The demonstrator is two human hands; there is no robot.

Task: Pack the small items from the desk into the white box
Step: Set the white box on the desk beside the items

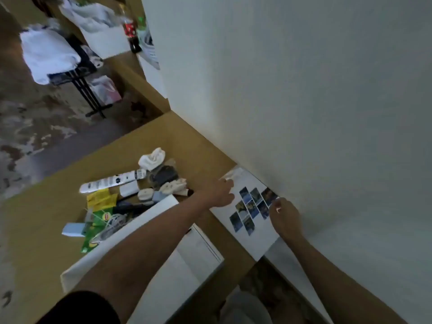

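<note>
A white sheet printed with several small photos (251, 208) leans where the desk (177, 136) meets the wall. My left hand (221, 192) grips its left edge and my right hand (284, 216) pinches its upper right corner. The white box (198, 249) stands open under my left forearm. Left of the box lies a pile of small items: a white remote (112, 182), rolled white socks (152, 157), a dark pouch (163, 175), yellow and green tea packets (100, 199), a white cable (112, 223) and a pale blue block (73, 229).
The white wall (304, 90) rises right behind the sheet. On the floor at the back stand a black stool with white cloth (49, 54), a white carton (107, 38) and a cola bottle (131, 31). The desk's left edge drops to patterned flooring.
</note>
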